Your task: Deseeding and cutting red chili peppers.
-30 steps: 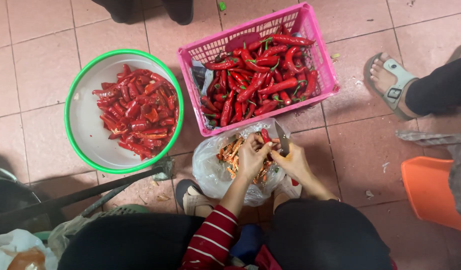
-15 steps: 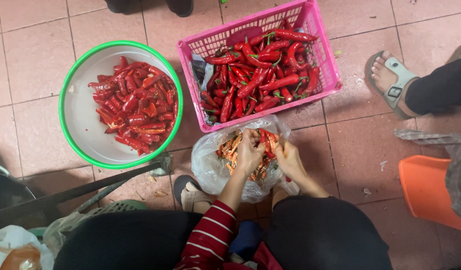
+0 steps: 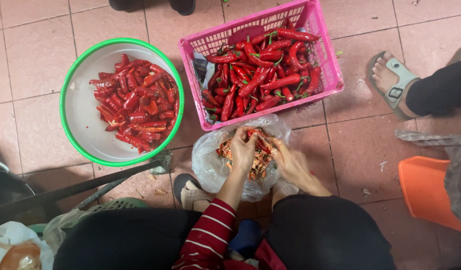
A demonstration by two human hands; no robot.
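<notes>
Since the earlier frames the view has slid a little, so the pink basket [image 3: 326, 60] now sits higher and nearer the top edge, and both hands have closed in over the clear plastic bag [image 3: 210, 165] rather than holding the pepper out above it. One red chili [image 3: 260, 142] lies between the two hands, right above the bag's mouth. Left hand [image 3: 243, 150], fingers curled, pinches one end of it; right hand [image 3: 293, 165] grips the other end, fingers bent round it, so both are clamped on the same pepper and nearly touch each other. Whether the right hand also holds a blade cannot be told. Under them the bag holds a heap of orange-brown seeds and scraps. Two containers stand beyond it: one green-rimmed white bowl [image 3: 78, 125] of cut red chili pieces to the left, and the single pink basket of whole chilies with green stems just behind the bag. Chilies in either are too many to count. Another person's sandalled foot [image 3: 393, 82] rests to the right, well apart, near an orange stool [image 3: 425, 192].
</notes>
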